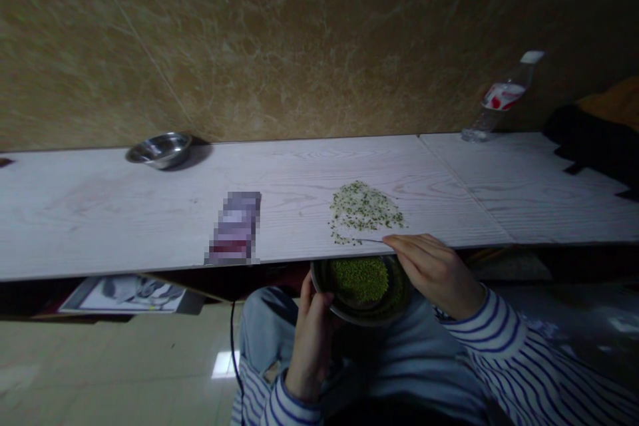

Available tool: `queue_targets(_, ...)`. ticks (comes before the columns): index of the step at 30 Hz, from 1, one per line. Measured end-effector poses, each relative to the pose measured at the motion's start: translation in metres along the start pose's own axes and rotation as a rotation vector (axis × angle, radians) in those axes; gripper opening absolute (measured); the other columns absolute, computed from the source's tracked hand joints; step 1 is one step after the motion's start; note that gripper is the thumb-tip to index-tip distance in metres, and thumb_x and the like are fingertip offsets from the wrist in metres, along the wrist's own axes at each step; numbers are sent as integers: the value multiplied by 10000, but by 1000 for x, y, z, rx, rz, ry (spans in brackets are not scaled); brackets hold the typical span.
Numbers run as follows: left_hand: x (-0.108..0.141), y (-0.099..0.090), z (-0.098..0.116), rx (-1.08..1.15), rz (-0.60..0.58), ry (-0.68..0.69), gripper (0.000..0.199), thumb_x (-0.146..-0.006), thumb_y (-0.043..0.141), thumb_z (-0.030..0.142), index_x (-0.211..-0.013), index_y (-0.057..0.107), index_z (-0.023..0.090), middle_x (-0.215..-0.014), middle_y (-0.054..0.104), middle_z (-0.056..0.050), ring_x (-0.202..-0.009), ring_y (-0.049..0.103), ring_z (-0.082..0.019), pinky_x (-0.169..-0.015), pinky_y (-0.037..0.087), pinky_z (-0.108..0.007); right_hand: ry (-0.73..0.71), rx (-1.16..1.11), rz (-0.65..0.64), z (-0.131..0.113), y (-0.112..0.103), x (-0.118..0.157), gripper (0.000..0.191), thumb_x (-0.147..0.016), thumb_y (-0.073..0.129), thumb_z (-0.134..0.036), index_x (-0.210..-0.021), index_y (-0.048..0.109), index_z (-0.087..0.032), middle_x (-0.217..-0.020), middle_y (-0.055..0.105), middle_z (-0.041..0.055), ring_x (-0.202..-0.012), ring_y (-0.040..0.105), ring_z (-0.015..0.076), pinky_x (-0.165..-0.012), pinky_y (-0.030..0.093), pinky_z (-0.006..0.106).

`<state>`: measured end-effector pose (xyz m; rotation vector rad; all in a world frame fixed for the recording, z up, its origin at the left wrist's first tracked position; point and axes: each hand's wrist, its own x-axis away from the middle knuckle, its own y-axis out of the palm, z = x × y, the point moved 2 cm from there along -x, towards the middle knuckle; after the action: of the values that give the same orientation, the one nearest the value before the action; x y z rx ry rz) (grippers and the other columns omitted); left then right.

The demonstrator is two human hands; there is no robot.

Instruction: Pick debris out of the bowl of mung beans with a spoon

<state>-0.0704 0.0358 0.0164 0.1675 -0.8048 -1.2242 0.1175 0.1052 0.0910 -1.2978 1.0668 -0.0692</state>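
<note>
My left hand point(315, 326) grips the left rim of a metal bowl point(369, 321), thumb over the edge. The bowl sits just below the counter's front edge, above my lap, with many small green beans point(362, 278) in it, which look like mung beans. In my right hand point(436, 267), the fingers are pinched on a thin, dark, pointed tool point(370, 240); its exact kind is too small to make out. Its tip reaches the near side of a spread of green beans mixed with white grains point(364, 206) on the counter.
An empty metal bowl point(162, 150) stands against the wall at the left. A blurred-out flat rectangle point(234, 226) lies by the counter's point(294, 239) front edge. At the right are a plastic bottle point(503, 96) and dark cloth point(589, 136). A cable point(232, 339) hangs below.
</note>
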Motion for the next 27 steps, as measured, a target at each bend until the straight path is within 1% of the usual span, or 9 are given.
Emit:
queue_targets(5,0,0,1,-12,12,11,511,-793,554,232,-1295,463,263,-1306,533,-63,-1142,517,-248,-731,506,-292,-2,25,10,2,-1,2,295,-861,470,-32,-1084,625,-149,-977,729,96,-881,684,197,-804,558,355)
queue_targets(11,0,1,0,-5,-11,4,490,-802,536,219,-1283,464,276,-1327,524,-41,-1164,500,-233,-753,506,-291,6,-8,-11,-2,-4,5,300,-866,473,-44,-1092,632,-161,-980,730,82,-882,683,191,-796,561,351)
queue_targets(15,0,0,-1,-17,14,-4,496,-793,544,230,-1280,472,288,-1314,538,-39,-1172,501,-248,-728,510,-289,17,-7,0,-2,-5,5,319,-870,465,-52,-1108,633,-183,-986,731,78,-880,684,194,-796,564,358)
queue_targets(21,1,0,0,-17,31,-1,499,-778,558,227,-1269,489,280,-1257,575,-43,-1116,540,-228,-749,514,-282,14,-9,2,-2,-3,1,312,-865,467,-39,-1095,633,-167,-986,730,84,-879,683,194,-796,564,359)
queue_targets(24,1,-2,0,-6,32,1,512,-770,565,223,-1272,497,291,-1275,571,-37,-1128,537,-231,-772,517,-299,10,-34,-17,-6,-2,1,315,-865,470,-46,-1100,636,-174,-985,730,80,-880,683,192,-794,564,354)
queue_targets(27,1,-2,1,10,24,10,532,-767,575,229,-1290,492,281,-1285,571,-54,-1146,532,-249,-794,518,-321,4,-41,-25,-8,-2,1,322,-865,467,-43,-1111,628,-173,-993,729,83,-886,681,194,-794,563,361)
